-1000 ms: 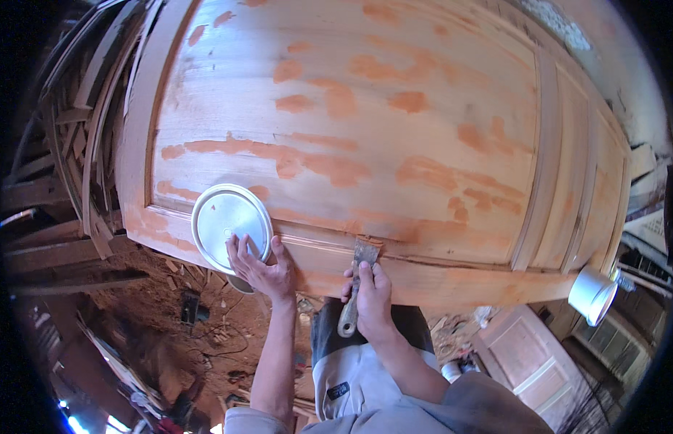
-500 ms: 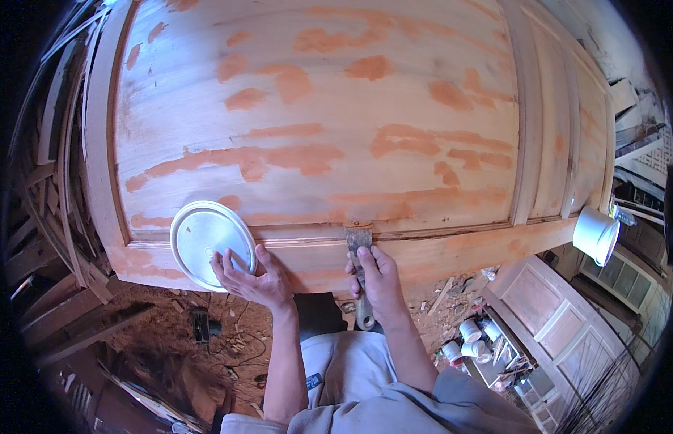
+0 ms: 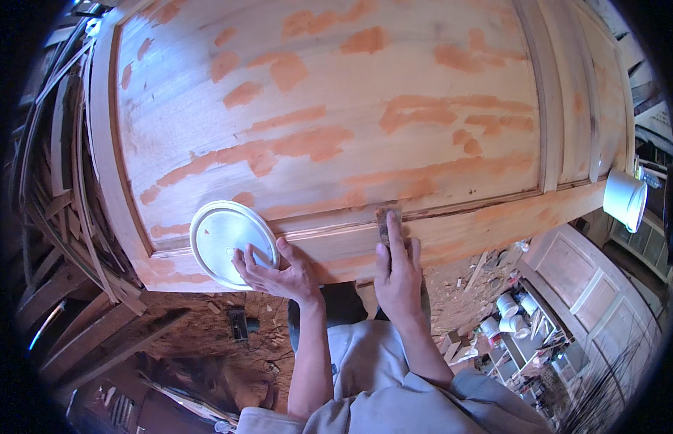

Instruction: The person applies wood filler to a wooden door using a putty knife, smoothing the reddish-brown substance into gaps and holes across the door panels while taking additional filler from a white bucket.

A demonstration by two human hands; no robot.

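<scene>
A wide wooden door (image 3: 329, 94) with orange-brown filler patches spreads in front of me. Near its lower left, my left hand (image 3: 282, 277) holds a round white lid (image 3: 228, 235) against the panel's lower edge, fingertips on the lid's face and thumb at its right rim. My right hand (image 3: 399, 286) grips a putty knife (image 3: 384, 226), its index finger stretched along the blade. The worn blade meets the groove between panel and bottom rail. Most of the knife's handle is hidden by the hand.
A white bucket (image 3: 626, 200) hangs or stands at the door's right end; its support is unclear. Stacked timber strips (image 3: 69, 181) crowd the left. Below right are another panelled door (image 3: 590, 282) and several white tubs (image 3: 511, 318). Shavings and cables litter the floor (image 3: 206, 325).
My right hand has turned more upright, its index finger now extended on the putty knife, and sits slightly further right. The whole view has shifted; my left hand keeps its place on the lid.
</scene>
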